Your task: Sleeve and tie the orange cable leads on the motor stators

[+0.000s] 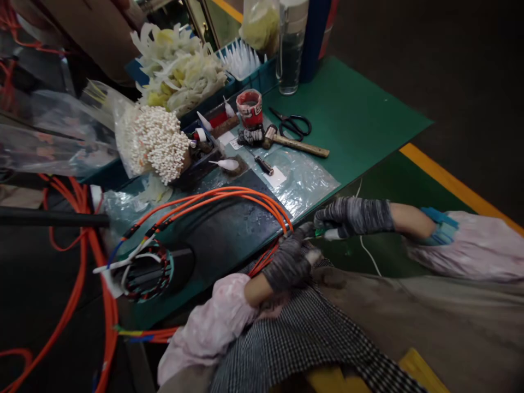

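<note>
My left hand (289, 262), in a grey knit glove, is closed around the ends of a bundle of orange wires (229, 199) at the table's near edge. My right hand (352, 217), also gloved, is closed on a small green and white piece (327, 233) held against the left fingertips. The orange wires arc back over a dark mat to a wound stator coil (147, 268) lying at the left. Both forearms wear pink sleeve covers.
On the green table top (360, 114) lie a hammer (297, 143), black scissors (293, 124), a red cup (249, 107), a bag of white tipped pieces (153, 142), blue bins of white sleeves (180, 68) and a clear bottle (291, 49). More orange cable (92, 262) hangs at left.
</note>
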`<state>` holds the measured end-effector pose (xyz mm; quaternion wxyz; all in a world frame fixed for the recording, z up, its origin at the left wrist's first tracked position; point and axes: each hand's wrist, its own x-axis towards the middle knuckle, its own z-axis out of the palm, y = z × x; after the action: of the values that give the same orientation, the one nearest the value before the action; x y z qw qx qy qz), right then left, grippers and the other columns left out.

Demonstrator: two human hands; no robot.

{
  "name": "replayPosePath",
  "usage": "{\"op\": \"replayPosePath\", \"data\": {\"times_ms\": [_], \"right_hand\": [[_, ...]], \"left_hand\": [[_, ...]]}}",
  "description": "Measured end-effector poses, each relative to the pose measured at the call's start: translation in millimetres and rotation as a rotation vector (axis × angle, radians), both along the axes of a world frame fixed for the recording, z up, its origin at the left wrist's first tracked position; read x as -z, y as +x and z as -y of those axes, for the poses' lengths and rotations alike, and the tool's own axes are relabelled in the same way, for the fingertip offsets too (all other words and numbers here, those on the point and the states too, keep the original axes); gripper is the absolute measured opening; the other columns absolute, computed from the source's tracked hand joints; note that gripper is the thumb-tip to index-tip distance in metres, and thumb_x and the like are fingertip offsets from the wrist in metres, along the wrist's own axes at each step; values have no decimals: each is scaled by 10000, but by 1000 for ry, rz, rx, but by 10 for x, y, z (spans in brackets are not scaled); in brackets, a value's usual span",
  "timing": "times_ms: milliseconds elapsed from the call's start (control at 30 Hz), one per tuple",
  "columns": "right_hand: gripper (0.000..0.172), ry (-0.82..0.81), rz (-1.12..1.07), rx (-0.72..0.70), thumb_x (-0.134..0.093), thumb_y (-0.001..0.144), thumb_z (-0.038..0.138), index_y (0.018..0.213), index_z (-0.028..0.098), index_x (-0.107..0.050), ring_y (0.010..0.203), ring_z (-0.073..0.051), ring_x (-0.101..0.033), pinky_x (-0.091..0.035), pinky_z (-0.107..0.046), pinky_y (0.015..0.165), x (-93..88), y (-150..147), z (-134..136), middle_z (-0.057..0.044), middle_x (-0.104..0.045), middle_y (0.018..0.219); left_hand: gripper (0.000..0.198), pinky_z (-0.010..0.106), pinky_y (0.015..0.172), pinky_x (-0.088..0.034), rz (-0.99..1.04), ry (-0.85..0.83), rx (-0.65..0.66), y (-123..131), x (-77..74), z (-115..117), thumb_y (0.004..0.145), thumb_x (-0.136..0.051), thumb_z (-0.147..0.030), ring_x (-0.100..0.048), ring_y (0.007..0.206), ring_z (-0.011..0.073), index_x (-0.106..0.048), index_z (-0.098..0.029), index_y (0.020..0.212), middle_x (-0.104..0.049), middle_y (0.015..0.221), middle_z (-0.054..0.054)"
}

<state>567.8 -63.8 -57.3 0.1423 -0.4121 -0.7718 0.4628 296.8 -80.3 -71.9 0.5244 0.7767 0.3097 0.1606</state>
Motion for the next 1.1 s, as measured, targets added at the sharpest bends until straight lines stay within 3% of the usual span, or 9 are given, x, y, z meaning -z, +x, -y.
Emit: {"op": "replayPosePath", "data": {"times_ms": [100,167,233,367,600,700,867,1000,1100], "right_hand": [[75,15,-43,42,-798,937,206,1012,208,-794,632,-106,-622,-510,-218,591,-203,-47,6,10,-767,793],[240,45,-133,66,-782,986,373,1167,216,-785,735,-140,-712,-584,-234,655,-349,-62,17,-25,-806,906],[468,100,-221,28,-804,962,505,1352,253,-743,1010,-202,-790,-658,-303,865,-511,-94,36,-75,-820,1167],[417,156,-283,-128,-687,1068,334,1485,333,-675,1350,-205,-714,-611,-379,1129,-728,-261,114,-77,-746,1439],[522,205,-280,-23,-730,971,133,1450,341,-717,1321,-200,-739,-579,-331,1160,-461,-292,294,-16,-763,1429],[436,295,-231,164,-807,917,183,1317,357,-802,1156,-217,-817,-631,-333,1093,-389,-227,319,13,-832,1272],[227,260,-292,371,-852,910,341,1138,346,-855,829,-204,-833,-719,-301,774,-500,-358,335,10,-867,975],[183,165,-385,588,-902,855,346,1023,299,-846,742,-187,-801,-699,-305,708,-619,-519,355,11,-848,886],[226,134,-456,778,-951,804,397,938,273,-819,802,-204,-804,-709,-356,790,-651,-687,282,-3,-840,891]], "left_hand": [[309,618,1202,-540,37,-145,-170,160,97,37,1020,-571,-251,-689,1244,315,-585,-253,1329,-722,1324,121],[231,577,1112,-602,44,-182,-195,133,90,19,1041,-527,-260,-712,1159,283,-578,-257,1266,-734,1272,113],[189,515,993,-653,54,-241,-204,71,55,-21,1041,-526,-279,-732,1026,256,-583,-248,1218,-753,1161,101],[197,507,1007,-636,110,-337,-169,30,1,-103,964,-669,-327,-731,1014,276,-654,-230,1134,-772,1131,102],[312,448,1017,-624,122,-367,-231,28,-42,-125,991,-645,-278,-741,1019,244,-697,-184,1284,-796,1114,85],[363,435,1017,-620,180,-125,-310,-21,-19,-75,1044,-611,-354,-739,1052,242,-644,-195,1370,-776,1166,95],[378,391,845,-639,95,379,-156,-68,36,24,993,-717,-517,-743,911,249,-699,-189,1180,-774,1032,93],[201,343,728,-591,-169,874,-79,-74,-26,-17,1026,-671,-291,-723,814,225,-686,-178,1192,-755,917,65],[162,336,727,-562,-213,1197,-158,-22,-141,-111,1025,-599,-145,-715,790,211,-683,-147,1164,-765,911,78]]}}
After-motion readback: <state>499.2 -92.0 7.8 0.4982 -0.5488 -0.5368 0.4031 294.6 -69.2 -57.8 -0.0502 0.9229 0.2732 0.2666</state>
